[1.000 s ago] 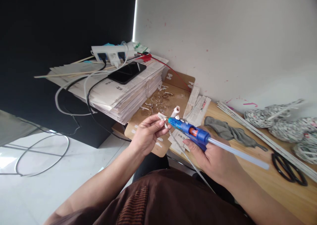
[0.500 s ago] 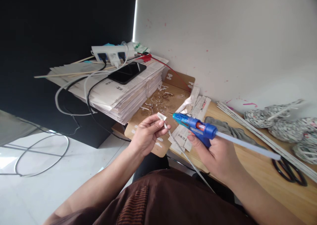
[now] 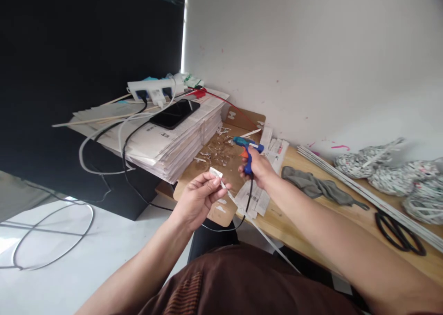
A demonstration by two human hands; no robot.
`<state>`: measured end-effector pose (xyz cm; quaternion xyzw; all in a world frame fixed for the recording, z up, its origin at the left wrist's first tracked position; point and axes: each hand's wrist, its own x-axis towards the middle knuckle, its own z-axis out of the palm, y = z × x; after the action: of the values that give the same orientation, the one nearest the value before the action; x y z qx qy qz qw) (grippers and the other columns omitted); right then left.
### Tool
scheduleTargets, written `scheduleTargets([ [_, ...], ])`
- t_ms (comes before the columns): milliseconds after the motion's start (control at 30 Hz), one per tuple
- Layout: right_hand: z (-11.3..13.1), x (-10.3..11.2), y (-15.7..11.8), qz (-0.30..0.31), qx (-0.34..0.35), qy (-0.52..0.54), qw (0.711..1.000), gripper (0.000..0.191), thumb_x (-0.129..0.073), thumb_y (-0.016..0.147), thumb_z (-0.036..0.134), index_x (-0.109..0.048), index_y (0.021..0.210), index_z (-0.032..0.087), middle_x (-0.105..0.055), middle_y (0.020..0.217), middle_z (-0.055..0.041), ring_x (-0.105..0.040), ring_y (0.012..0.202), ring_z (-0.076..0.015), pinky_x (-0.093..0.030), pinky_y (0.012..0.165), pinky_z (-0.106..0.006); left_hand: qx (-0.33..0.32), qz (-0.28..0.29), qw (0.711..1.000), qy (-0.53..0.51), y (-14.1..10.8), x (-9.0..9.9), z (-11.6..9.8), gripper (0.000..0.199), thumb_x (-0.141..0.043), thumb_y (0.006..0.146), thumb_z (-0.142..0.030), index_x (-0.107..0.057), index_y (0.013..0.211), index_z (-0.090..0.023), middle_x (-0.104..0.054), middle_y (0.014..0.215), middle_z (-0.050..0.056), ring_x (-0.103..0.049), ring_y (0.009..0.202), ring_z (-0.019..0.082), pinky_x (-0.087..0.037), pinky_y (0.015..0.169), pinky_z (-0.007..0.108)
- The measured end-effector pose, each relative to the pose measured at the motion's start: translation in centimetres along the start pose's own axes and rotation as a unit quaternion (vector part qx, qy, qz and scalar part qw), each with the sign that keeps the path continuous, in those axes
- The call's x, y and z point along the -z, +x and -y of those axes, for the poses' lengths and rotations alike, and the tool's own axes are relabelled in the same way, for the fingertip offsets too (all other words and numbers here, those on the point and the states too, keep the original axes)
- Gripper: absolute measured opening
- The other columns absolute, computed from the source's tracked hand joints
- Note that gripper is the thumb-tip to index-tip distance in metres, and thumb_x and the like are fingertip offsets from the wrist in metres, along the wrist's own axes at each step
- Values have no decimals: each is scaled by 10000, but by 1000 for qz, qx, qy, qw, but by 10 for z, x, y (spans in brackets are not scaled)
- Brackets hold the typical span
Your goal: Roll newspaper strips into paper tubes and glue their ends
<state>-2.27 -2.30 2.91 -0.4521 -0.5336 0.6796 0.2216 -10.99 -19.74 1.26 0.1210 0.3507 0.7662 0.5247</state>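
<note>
My left hand (image 3: 200, 195) pinches a thin rolled paper stick (image 3: 265, 236) near its end, where a small flap of paper (image 3: 216, 172) opens out. The stick slants down to the right across my lap. A blue hot glue gun (image 3: 248, 144) with an orange trigger is gripped in my right hand (image 3: 259, 167), its nozzle pointing left above the brown cardboard (image 3: 221, 153). Paper scraps and brown stains cover that cardboard. Flat newspaper strips (image 3: 258, 197) lie just below and right of my right hand.
A tall newspaper stack (image 3: 162, 144) at the left carries a black phone (image 3: 175, 113) and a white power strip (image 3: 155, 89) with cables. To the right on the wooden table (image 3: 332, 208) lie a grey cloth (image 3: 308, 183), long paper sticks (image 3: 363, 192), black-handled scissors (image 3: 399, 234) and wound paper bundles (image 3: 398, 176).
My right hand has carried the glue gun away from the paper stick, forward over the cardboard, and turned it. My left hand still holds the stick in nearly the same place.
</note>
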Motion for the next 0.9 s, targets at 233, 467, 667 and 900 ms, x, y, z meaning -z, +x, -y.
scheduleTargets([
  [233,4,-35,50,-1,-54,25,998,476,-274,934,633,-456,885,195,-529,478,28,-497,318,-122,-329,287,-193,15,10,1000,20,-2,8,0,132,-747,745,-139,-631,803,-118,-693,799,48,-712,856,177,-587,736,191],
  [467,9,-39,66,55,-104,27,993,544,-158,939,638,-461,947,186,-559,544,2,-528,368,-122,-408,329,-204,28,10,1000,10,0,10,2,166,-745,744,-124,-631,864,-135,-699,816,51,-715,843,175,-587,720,191],
  [667,24,-16,43,96,-117,-144,978,637,-229,880,723,-541,935,171,-619,568,-57,-605,462,-186,-499,425,-297,23,-4,1000,5,1,7,3,107,-735,744,-109,-646,803,-114,-697,793,49,-718,843,189,-591,729,200],
  [900,-2,26,-54,182,147,-345,909,484,-481,863,630,-637,812,174,-672,741,-75,-633,641,-164,-480,555,-257,13,5,1000,-10,2,-4,6,76,-719,749,-88,-661,791,-111,-700,812,43,-717,809,162,-589,730,191],
])
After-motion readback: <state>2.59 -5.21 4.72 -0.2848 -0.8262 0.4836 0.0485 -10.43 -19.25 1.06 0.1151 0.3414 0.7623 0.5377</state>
